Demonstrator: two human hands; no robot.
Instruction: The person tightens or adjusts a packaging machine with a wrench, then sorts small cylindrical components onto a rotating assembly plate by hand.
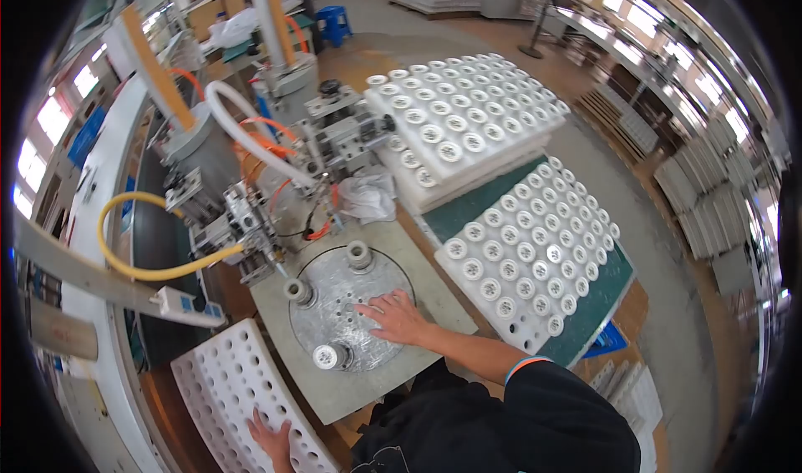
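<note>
A round metal disc (334, 331) lies beneath a worker's right hand (391, 318), its centre just at the fingertips and the nearer of the two hands by far. The disc, having no long axis, is set into a pale table (330, 398), scuffed and silvery, with small holes about its middle. On its near left edge, between both hands, a white-topped cylinder (327, 357) stands on end, slotted pattern uppermost; two hollow posts (359, 256) rise along the far side.

The right hand is loosely spread and holds nothing visible; whether its palm presses the metal cannot be told. The left hand (271, 440), also spread and seemingly bare, is over a white tray (251, 327) of round holes, contact unclear.

Beyond the disc looms a machine (242, 231) with a yellow hose (146, 273). To the right, rows of similar white tops (525, 251) fill most of another tray (451, 264).
</note>
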